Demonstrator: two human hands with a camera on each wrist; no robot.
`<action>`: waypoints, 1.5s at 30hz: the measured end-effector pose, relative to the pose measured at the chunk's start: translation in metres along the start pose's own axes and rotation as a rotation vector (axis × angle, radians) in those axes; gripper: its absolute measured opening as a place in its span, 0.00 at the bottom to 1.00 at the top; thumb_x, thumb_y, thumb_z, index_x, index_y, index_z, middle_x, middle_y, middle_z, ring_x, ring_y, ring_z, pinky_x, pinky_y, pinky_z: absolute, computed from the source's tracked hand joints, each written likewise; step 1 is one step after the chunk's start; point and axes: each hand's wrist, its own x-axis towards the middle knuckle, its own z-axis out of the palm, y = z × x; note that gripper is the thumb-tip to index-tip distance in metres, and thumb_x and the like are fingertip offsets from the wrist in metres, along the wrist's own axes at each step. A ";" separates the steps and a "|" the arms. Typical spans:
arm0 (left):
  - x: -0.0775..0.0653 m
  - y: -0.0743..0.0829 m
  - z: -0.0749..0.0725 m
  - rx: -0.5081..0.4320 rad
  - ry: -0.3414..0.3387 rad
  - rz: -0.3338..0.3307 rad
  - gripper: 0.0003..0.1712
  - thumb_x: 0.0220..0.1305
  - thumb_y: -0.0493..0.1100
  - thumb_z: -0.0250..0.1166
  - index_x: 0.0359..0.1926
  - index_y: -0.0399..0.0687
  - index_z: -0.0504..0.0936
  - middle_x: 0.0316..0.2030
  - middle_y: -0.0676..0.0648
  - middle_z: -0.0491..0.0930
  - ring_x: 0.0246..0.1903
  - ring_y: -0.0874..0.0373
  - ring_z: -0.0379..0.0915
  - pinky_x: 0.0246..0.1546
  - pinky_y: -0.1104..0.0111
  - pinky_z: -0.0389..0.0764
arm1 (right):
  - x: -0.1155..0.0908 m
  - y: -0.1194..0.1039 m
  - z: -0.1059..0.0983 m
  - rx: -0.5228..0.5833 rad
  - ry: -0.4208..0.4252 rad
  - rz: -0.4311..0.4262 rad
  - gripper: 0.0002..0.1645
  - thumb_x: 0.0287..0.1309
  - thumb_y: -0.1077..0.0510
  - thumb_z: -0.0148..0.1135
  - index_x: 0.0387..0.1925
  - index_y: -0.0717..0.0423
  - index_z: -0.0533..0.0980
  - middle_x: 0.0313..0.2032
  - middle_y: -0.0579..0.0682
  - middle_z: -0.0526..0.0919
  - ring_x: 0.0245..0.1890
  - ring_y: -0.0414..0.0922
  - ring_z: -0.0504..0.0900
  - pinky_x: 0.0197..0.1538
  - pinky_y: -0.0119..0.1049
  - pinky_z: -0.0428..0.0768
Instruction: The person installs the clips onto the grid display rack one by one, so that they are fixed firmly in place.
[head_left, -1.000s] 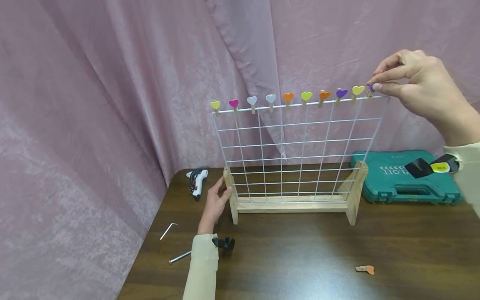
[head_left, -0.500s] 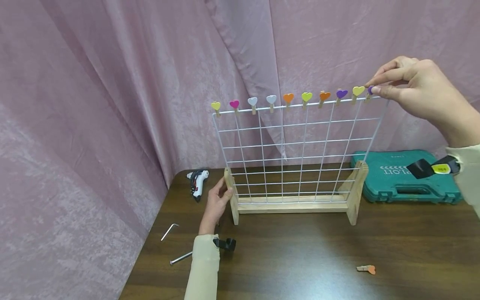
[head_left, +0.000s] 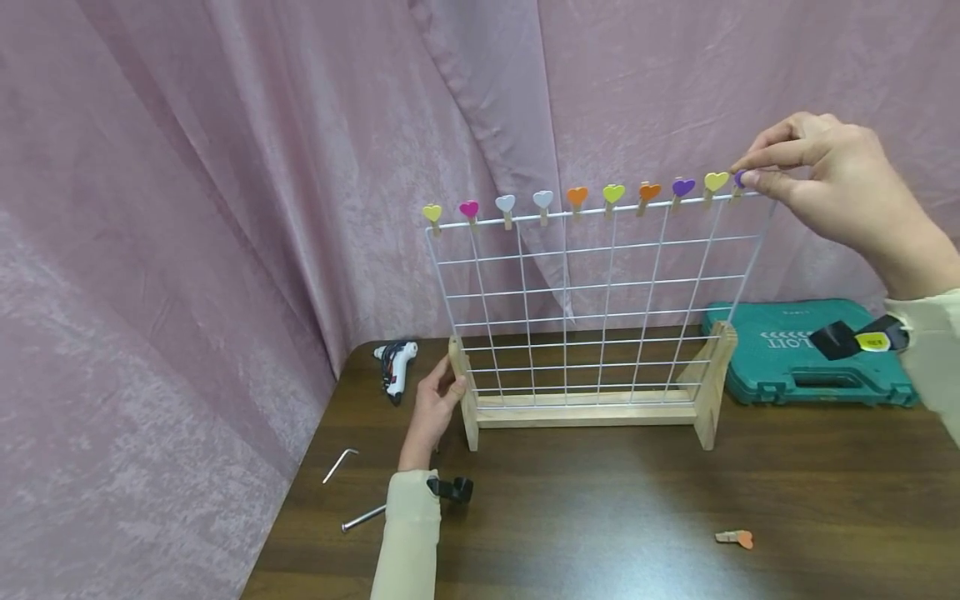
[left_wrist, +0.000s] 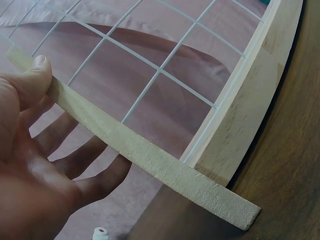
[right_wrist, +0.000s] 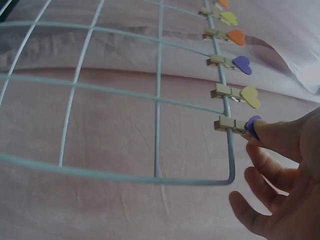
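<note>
My right hand (head_left: 832, 171) pinches a clothespin with a purple heart (right_wrist: 253, 127) between thumb and finger. In the right wrist view its wooden jaws straddle the top wire of the white wire grid (head_left: 592, 292), close to the corner. Several heart clothespins, among them a yellow one (head_left: 716, 181) and another purple one (head_left: 682, 187), stand in a row along the same wire. With thumb in front and fingers behind, my left hand (head_left: 433, 404) grips the left wooden upright (left_wrist: 150, 155) of the stand. A wooden crossbar (head_left: 585, 414) joins the two uprights.
An orange heart clothespin (head_left: 735, 538) lies at the table's front right. Behind the right upright (head_left: 716, 387) sits a green tool case (head_left: 817, 354). Left are a white glue gun (head_left: 397, 367), a hex key (head_left: 340, 465) and a bolt (head_left: 363, 518). A pink curtain (head_left: 225, 208) hangs behind.
Over the first half second, my right hand shifted slightly left along the top wire with the purple heart clothespin. Since then it has stayed nearly still. My left hand keeps its grip.
</note>
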 end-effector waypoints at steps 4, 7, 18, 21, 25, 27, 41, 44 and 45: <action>-0.001 0.001 -0.001 0.001 -0.002 0.013 0.27 0.64 0.30 0.56 0.63 0.30 0.62 0.55 0.30 0.71 0.55 0.41 0.66 0.51 0.70 0.71 | -0.010 0.002 -0.002 0.050 -0.014 0.082 0.20 0.57 0.58 0.62 0.52 0.55 0.77 0.43 0.37 0.73 0.40 0.29 0.66 0.40 0.19 0.64; -0.001 0.002 -0.002 -0.012 -0.003 0.017 0.27 0.64 0.31 0.55 0.64 0.30 0.62 0.55 0.29 0.70 0.56 0.40 0.66 0.52 0.69 0.71 | -0.023 0.005 -0.003 0.096 0.033 0.108 0.24 0.58 0.58 0.60 0.58 0.51 0.73 0.48 0.39 0.73 0.45 0.29 0.67 0.48 0.16 0.64; -0.001 0.004 0.000 -0.023 -0.001 0.012 0.28 0.64 0.31 0.56 0.64 0.30 0.62 0.55 0.29 0.70 0.55 0.38 0.66 0.51 0.69 0.72 | -0.100 0.019 0.020 0.010 0.253 0.009 0.28 0.52 0.71 0.61 0.57 0.58 0.73 0.50 0.27 0.66 0.50 0.24 0.62 0.51 0.17 0.61; 0.000 0.005 0.000 -0.034 0.002 0.007 0.28 0.64 0.31 0.56 0.64 0.31 0.62 0.55 0.29 0.70 0.55 0.38 0.66 0.51 0.69 0.72 | -0.122 0.021 0.027 0.010 0.246 -0.014 0.30 0.49 0.73 0.61 0.57 0.61 0.72 0.51 0.27 0.65 0.49 0.24 0.62 0.49 0.17 0.60; 0.000 0.005 0.000 -0.042 0.003 -0.005 0.28 0.64 0.31 0.55 0.65 0.32 0.62 0.55 0.30 0.70 0.55 0.39 0.66 0.51 0.69 0.71 | -0.151 0.022 0.038 0.025 0.206 -0.041 0.31 0.46 0.74 0.63 0.56 0.62 0.73 0.52 0.31 0.66 0.48 0.24 0.63 0.46 0.18 0.60; 0.000 0.004 0.000 -0.050 0.001 -0.013 0.28 0.64 0.31 0.55 0.65 0.32 0.61 0.55 0.30 0.70 0.55 0.39 0.66 0.51 0.70 0.71 | -0.166 0.022 0.044 0.006 0.162 -0.037 0.32 0.45 0.74 0.64 0.57 0.61 0.72 0.53 0.39 0.69 0.47 0.31 0.66 0.45 0.19 0.59; -0.002 0.001 -0.002 -0.055 0.013 -0.009 0.26 0.64 0.31 0.56 0.64 0.34 0.64 0.54 0.33 0.72 0.53 0.41 0.68 0.48 0.70 0.74 | -0.235 0.031 0.085 0.020 -0.102 -0.012 0.35 0.44 0.67 0.69 0.57 0.51 0.72 0.53 0.49 0.68 0.50 0.32 0.61 0.37 0.20 0.62; -0.001 0.001 -0.001 -0.054 0.006 -0.014 0.27 0.64 0.32 0.56 0.64 0.33 0.63 0.54 0.32 0.71 0.53 0.41 0.68 0.49 0.68 0.74 | -0.248 0.036 0.092 0.022 -0.157 -0.065 0.33 0.40 0.66 0.72 0.53 0.51 0.74 0.50 0.46 0.70 0.53 0.36 0.60 0.48 0.18 0.56; -0.001 0.001 0.000 -0.053 0.005 -0.017 0.27 0.64 0.32 0.56 0.64 0.33 0.63 0.54 0.31 0.71 0.54 0.40 0.68 0.49 0.68 0.74 | -0.253 0.038 0.095 0.019 -0.182 -0.089 0.33 0.38 0.65 0.73 0.51 0.50 0.75 0.49 0.45 0.70 0.53 0.36 0.61 0.50 0.17 0.53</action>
